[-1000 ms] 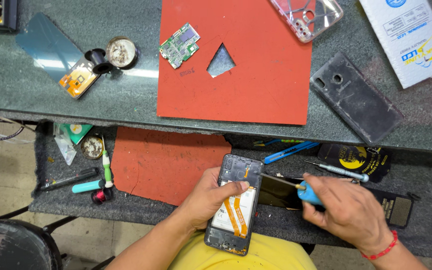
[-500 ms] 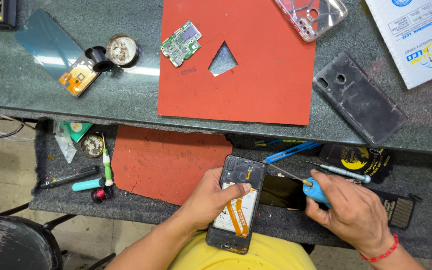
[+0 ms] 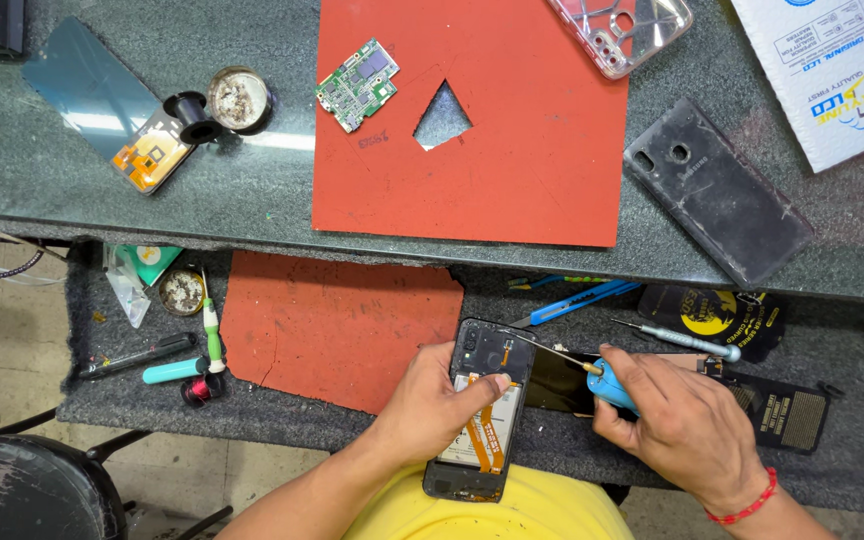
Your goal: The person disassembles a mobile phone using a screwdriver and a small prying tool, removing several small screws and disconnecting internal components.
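The left hand [image 3: 432, 400] grasps an opened phone [image 3: 480, 415], its fingers [image 3: 487, 383] curled over the left edge and the thumb pressed on the exposed inside beside an orange flex cable [image 3: 489, 440]. The right hand [image 3: 687, 425] is clenched around a blue-handled screwdriver [image 3: 607, 385]; its thin shaft runs up and left from the fingertips to the phone's upper right corner, where the tip touches.

Against the frame half a second ago, the phone sits a little lower and nearer the body, and the right hand has closed in slightly toward it; the grip of both hands is the same.

The phone lies between the two hands, under the left fingers and just left of the right fingers, over a yellow garment. Just beyond the left fingers is a torn red mat [image 3: 337, 325] on a dark shelf. Beyond the right fingers lie a blue tool [image 3: 582, 298] and a second screwdriver [image 3: 677, 340]. Farther off, on the worktop [image 3: 252, 190], are a large red mat [image 3: 512, 130] with a triangular hole, a green circuit board [image 3: 357, 85], a black back cover [image 3: 717, 190] and a clear case [image 3: 622, 30].
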